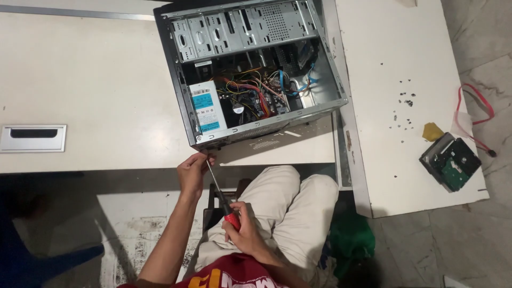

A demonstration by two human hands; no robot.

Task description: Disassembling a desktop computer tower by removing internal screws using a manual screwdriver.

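An open desktop computer case (325, 69) lies on its side on a white table (96, 80), showing a power supply (207, 108), coloured cables (256, 90) and drive bays. My right hand (242, 226) grips the red handle of a long screwdriver (220, 189). Its shaft runs up to the case's near left corner. My left hand (193, 169) pinches the shaft close to the tip, right at that corner. I am seated, with my knees in light trousers under the table edge.
A second white tabletop (394, 48) stands to the right, with small dark screws (406, 98) scattered on it. A hard drive (450, 161) sits at its right edge beside a red cable (474, 114) and a yellow scrap. A metal drawer handle (33, 137) is at the left.
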